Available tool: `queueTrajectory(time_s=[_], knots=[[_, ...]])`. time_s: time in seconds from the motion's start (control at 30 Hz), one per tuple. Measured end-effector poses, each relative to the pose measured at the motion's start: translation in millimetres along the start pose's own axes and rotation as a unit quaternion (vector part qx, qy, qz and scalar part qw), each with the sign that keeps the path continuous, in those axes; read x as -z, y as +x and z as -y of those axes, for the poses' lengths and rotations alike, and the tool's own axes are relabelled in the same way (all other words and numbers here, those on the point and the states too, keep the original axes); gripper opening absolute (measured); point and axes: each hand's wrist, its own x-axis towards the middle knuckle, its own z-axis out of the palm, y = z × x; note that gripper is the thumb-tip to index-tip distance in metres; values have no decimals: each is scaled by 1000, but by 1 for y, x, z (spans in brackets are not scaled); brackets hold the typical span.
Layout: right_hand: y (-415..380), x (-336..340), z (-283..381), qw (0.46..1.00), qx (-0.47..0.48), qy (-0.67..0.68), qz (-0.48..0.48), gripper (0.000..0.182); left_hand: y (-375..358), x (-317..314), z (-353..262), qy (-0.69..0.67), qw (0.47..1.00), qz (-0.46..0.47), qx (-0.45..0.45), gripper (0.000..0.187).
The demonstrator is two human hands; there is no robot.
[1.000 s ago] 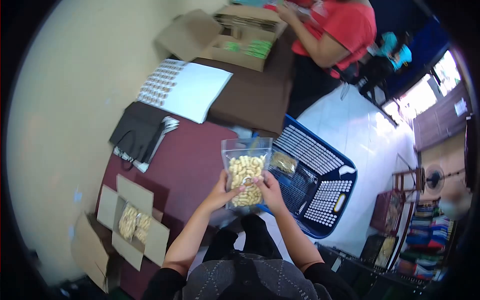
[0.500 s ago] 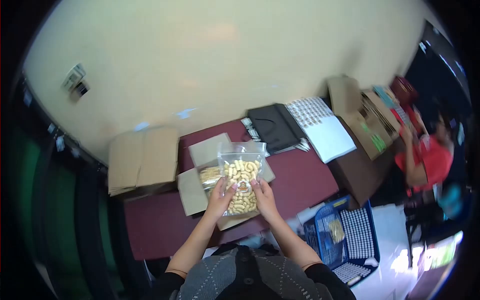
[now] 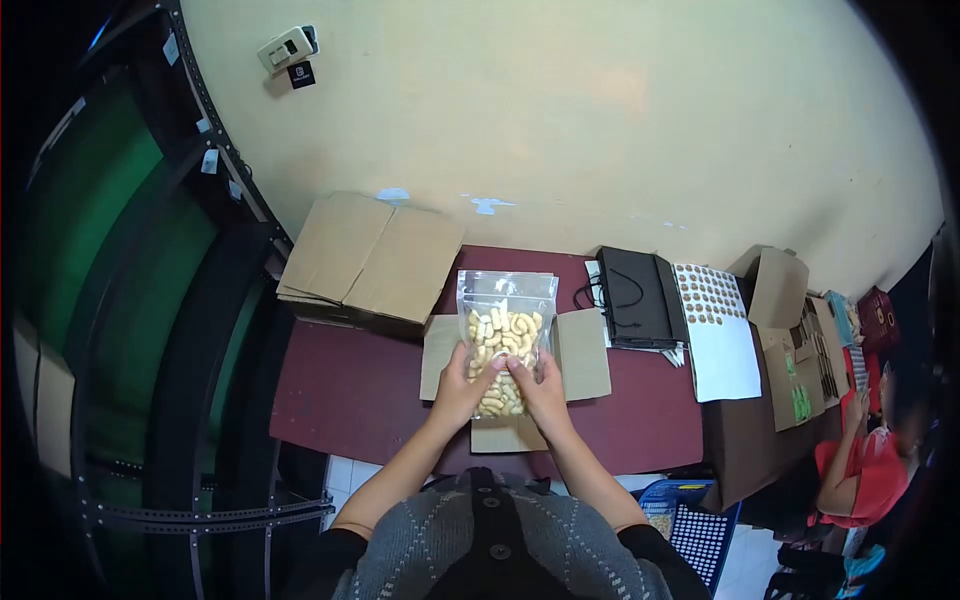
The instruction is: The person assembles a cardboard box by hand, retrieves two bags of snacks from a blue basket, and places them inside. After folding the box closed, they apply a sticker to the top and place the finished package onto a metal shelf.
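A clear zip bag of pale curved snacks [image 3: 502, 325] is held upright between both my hands, above an open cardboard box [image 3: 584, 352] on the dark red table [image 3: 345, 385]. On the bag's left side, my left hand [image 3: 466, 388] grips it with the thumb across the front. My right hand [image 3: 541, 392] grips the other side, its thumb close to the left one. The thumbs cover the middle of the bag, where its label is hidden. Most of the box's inside is behind the bag.
A closed cardboard box [image 3: 375, 258] sits at the table's left. To the right are black paper bags [image 3: 643, 298], a sticker sheet [image 3: 712, 297] and an open carton [image 3: 780, 290]. A blue basket [image 3: 700, 540] stands below. A person in red [image 3: 868, 478] is at far right.
The view has turned, so the table and boxes look straighter and sit further right. Both thumbs have come together over the label on the bag, which was visible before.
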Motion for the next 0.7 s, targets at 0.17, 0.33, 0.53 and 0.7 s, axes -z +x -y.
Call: queueTrajectory(time_s=[0.17, 0.33, 0.53, 0.7], knots=[[2, 8, 12, 998, -41, 48, 17, 37, 3, -8, 3, 80, 996, -27, -7, 34], [8, 18, 14, 997, -57, 42, -8, 40, 11, -14, 6, 3, 1000, -5, -6, 41], [4, 30, 23, 996, -2, -10, 86, 50, 17, -25, 6, 31, 999, -26, 12, 44], [4, 25, 36, 996, -54, 54, 36, 57, 14, -28, 0, 78, 997, 0, -11, 40]])
